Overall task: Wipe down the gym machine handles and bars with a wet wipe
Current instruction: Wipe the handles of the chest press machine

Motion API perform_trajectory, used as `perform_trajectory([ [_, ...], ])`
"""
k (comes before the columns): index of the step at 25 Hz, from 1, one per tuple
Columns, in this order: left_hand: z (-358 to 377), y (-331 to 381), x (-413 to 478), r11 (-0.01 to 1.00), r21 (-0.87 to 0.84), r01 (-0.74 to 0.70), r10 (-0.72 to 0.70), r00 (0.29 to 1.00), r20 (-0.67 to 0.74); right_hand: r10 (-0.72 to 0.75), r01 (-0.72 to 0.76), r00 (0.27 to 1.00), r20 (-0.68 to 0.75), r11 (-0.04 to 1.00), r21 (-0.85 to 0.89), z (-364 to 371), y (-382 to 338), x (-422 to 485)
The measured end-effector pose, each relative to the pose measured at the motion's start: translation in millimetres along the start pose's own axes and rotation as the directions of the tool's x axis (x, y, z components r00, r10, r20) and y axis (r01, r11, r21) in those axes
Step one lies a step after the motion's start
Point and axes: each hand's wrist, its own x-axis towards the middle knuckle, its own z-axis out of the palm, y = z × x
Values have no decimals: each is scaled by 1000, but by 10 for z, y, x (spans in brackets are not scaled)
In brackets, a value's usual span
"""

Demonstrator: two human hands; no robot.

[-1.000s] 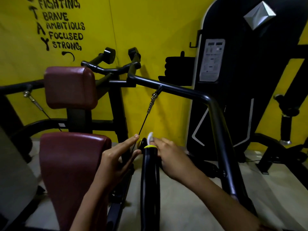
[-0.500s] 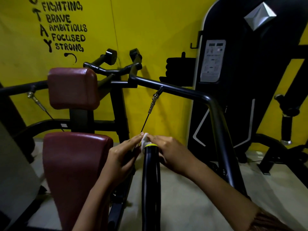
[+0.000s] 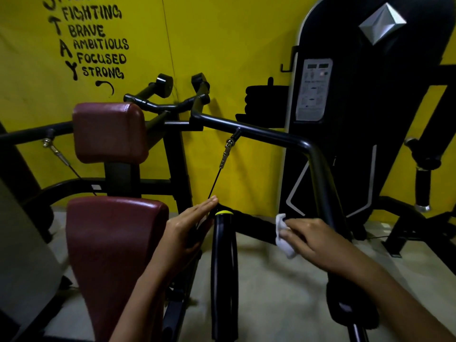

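A black padded handle (image 3: 224,255) with a yellow end cap stands upright in the lower middle. From its top a second black handle (image 3: 256,224) runs right toward the machine's bent arm bar (image 3: 318,166). My right hand (image 3: 318,240) holds a white wet wipe (image 3: 283,234) against that sideways handle near its right end. My left hand (image 3: 187,228) lies just left of the capped handle with fingers straight, its fingertips beside the cap.
A maroon seat pad (image 3: 108,243) and back pad (image 3: 108,132) fill the left. A thin cable (image 3: 217,176) hangs from the arm bar. A black weight-stack housing (image 3: 365,107) stands at right against the yellow wall. Bare floor (image 3: 276,292) lies below the handles.
My right hand carried the wipe from the yellow-capped end rightward along the sideways handle. My left hand opened out flat beside the cap.
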Motion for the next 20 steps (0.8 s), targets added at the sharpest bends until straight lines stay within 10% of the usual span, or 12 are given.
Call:
perform_trajectory([
  [11, 46, -4, 6, 999, 30, -29, 31, 998, -61, -136, 121, 883, 450, 991, 61, -16, -248, 724],
  [20, 23, 1, 11, 986, 161, -44, 46, 999, -7, -9, -7, 968, 251, 998, 64, -249, 261, 19],
])
